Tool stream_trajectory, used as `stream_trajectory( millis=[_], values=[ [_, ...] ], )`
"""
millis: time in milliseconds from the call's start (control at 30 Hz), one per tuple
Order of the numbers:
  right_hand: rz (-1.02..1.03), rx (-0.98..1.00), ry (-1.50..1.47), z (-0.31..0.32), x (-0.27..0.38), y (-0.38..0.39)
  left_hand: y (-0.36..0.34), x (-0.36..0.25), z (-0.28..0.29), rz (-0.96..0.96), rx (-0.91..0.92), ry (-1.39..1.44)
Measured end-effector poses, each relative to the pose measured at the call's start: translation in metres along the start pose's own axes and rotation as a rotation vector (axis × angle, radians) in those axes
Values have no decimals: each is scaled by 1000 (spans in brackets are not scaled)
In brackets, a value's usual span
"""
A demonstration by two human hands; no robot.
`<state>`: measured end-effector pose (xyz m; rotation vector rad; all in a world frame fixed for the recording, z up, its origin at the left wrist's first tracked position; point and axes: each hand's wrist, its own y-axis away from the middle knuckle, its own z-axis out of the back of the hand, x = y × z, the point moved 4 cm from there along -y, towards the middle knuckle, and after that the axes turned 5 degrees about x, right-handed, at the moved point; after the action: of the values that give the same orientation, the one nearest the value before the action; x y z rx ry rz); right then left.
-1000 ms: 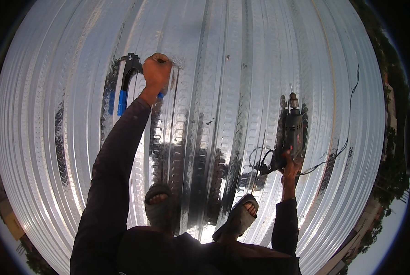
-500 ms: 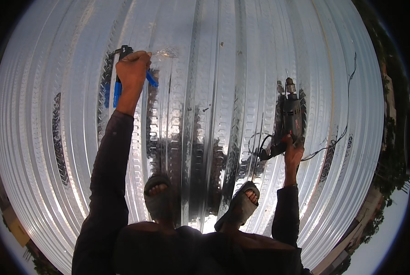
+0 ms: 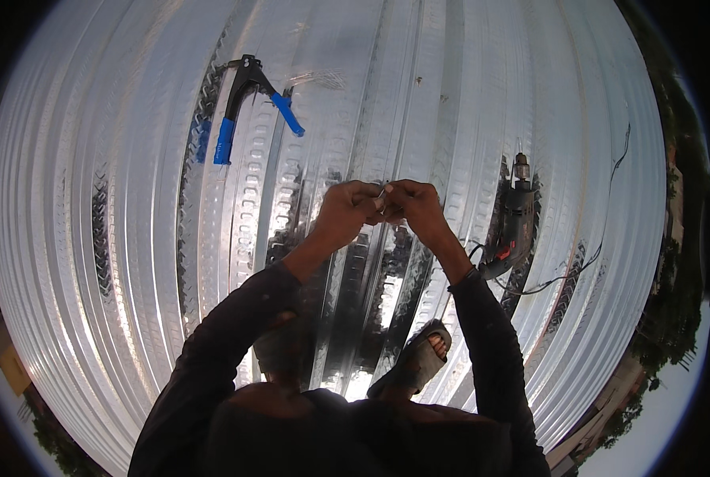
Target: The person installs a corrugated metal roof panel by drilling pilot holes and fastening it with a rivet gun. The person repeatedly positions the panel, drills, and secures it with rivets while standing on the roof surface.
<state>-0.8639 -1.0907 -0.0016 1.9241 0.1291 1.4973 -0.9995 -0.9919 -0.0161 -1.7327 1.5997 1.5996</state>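
Note:
My left hand (image 3: pixel 347 211) and my right hand (image 3: pixel 420 208) meet above the ribbed metal sheet (image 3: pixel 402 48), fingertips together. Both are closed in a pinch on thin silvery rivets (image 3: pixel 383 197); fingers hide most of them, so how many I cannot tell. To the upper left lies a hand riveter (image 3: pixel 246 79), black with blue grips, its handles spread apart. Beside it a small pile of thin rivets (image 3: pixel 319 79) rests on the sheet. A dark power drill (image 3: pixel 516 215) lies right of my right hand, its bit pointing away from me; nobody holds it.
A black cord (image 3: pixel 589 258) runs from the drill toward the right. My sandalled feet (image 3: pixel 422 358) stand on the sheet just below my hands. The sheet has raised ribs, and trees (image 3: pixel 673 262) show beyond its right edge.
My left hand has left the riveter and the rivet pile and come to the middle. My right hand has let go of the drill and moved left to meet it.

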Motion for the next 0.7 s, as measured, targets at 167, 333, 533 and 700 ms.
stream_trajectory(
  millis=[167, 333, 533, 700],
  values=[
    [61, 67, 233, -5, -7, -14, -4, 0, 12, -124, -85, -224],
    [255, -170, 634, 20, -1, -30, 1, -24, 14, -319, -372, -662],
    [374, -232, 784, 33, -25, -47, 28, -36, 69, -145, -610, -261],
    [436, -301, 865, 25, -23, -47, 40, -21, 88, -145, -677, -193]
  ],
)
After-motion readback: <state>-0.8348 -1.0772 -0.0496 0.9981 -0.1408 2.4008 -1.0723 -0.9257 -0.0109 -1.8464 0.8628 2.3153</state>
